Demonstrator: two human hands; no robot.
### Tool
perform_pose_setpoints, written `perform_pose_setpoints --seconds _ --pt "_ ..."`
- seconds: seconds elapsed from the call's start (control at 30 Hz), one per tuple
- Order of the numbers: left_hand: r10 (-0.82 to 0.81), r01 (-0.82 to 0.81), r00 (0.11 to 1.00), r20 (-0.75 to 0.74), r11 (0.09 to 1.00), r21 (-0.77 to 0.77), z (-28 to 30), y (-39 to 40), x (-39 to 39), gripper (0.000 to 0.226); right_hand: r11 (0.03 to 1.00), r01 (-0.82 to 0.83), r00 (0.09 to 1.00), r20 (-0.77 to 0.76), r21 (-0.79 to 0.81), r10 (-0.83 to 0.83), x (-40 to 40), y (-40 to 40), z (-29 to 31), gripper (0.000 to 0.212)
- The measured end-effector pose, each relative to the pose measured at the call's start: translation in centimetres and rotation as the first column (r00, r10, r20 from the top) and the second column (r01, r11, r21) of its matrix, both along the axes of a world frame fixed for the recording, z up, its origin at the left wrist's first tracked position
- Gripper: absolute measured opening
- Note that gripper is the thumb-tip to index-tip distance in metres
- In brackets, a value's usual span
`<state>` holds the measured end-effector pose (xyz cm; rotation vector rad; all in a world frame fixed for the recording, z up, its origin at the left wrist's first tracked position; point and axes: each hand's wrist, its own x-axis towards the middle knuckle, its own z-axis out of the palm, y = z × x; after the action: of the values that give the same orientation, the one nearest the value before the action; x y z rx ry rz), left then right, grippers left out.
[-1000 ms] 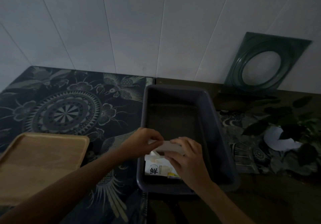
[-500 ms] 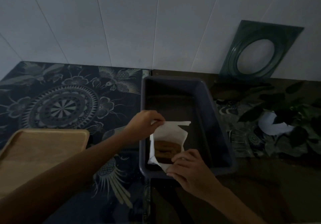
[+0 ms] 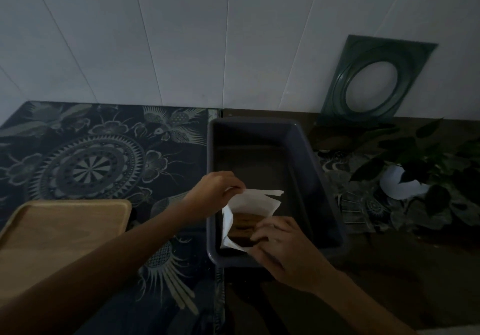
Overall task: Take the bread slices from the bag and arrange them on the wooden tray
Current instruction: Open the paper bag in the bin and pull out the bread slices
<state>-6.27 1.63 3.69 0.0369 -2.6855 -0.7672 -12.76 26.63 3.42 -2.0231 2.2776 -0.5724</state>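
Two hands work the bag (image 3: 255, 202) in the near end of the grey bin (image 3: 315, 178): the right hand (image 3: 281, 250), fingers curled together, reaches for the bread slices (image 3: 244, 226) inside, while the left hand (image 3: 215, 191) pinches the far flap. Best to keep that mouth wide and lift one slice flat. The wooden tray (image 3: 62, 228) waits bare at near left.
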Motion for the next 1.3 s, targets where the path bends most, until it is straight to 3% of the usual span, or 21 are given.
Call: perform_pose_setpoints --seconds 0.13,0.23,0.3,0.4,0.5,0.63,0.7,0.9,1.1,1.17,1.3 --pt "-0.022 0.022 1.000 0.005 1.000 -0.010 0.1 0.2 0.3 0.014 1.000 0.005 1.000 0.000 -0.008 -0.005 -0.6 -3.0 2.0 0.030" --pt "-0.024 0.024 1.000 0.009 1.000 -0.008 0.2 0.1 0.4 0.015 0.984 0.073 0.996 0.043 0.165 -0.081 -0.8 -5.6 3.0 0.031" --pt "-0.025 0.025 1.000 0.011 1.000 -0.010 0.3 0.0 0.5 0.016 0.916 0.118 0.990 0.030 0.383 -0.140 -0.8 -7.4 2.9 0.040" --pt "-0.028 0.028 1.000 0.008 1.000 -0.007 0.4 -0.1 0.7 0.016 0.757 0.164 0.971 0.030 0.633 -0.236 -0.3 -9.9 2.5 0.031" --pt "-0.032 0.032 0.999 0.020 0.999 -0.001 0.4 -0.4 0.8 0.017 0.680 0.216 0.975 -0.117 0.701 -0.189 0.4 -11.3 1.8 0.036" --pt "-0.029 0.029 1.000 0.011 0.999 0.016 0.2 -0.9 1.3 0.017 0.585 0.250 0.968 -0.220 0.772 -0.124 0.9 -11.2 -1.0 0.065" --pt "-0.028 0.028 0.999 0.015 0.999 0.023 0.2 -1.2 1.6 0.017 0.589 0.261 0.965 -0.228 0.765 -0.131 1.1 -11.0 -2.4 0.079" --pt "-0.036 0.033 0.998 0.049 0.998 0.055 0.0 -2.0 1.6 0.022 0.638 0.271 0.960 -0.149 0.721 -0.238 1.1 -10.9 -4.1 0.093" --pt "-0.069 0.065 0.995 0.077 0.996 0.057 0.0 -1.9 1.2 0.031 0.656 0.275 0.960 -0.159 0.703 -0.232 0.9 -11.3 -5.3 0.083" --pt "-0.074 0.070 0.995 0.071 0.996 0.062 0.0 -1.9 1.2 0.032 0.685 0.215 0.955 -0.002 0.696 -0.298 1.0 -11.8 -5.1 0.066" --pt "-0.095 0.092 0.994 0.052 0.994 0.063 0.0 -2.0 1.1 0.028 0.720 0.226 0.957 -0.009 0.657 -0.291 0.6 -11.9 -5.4 0.072"
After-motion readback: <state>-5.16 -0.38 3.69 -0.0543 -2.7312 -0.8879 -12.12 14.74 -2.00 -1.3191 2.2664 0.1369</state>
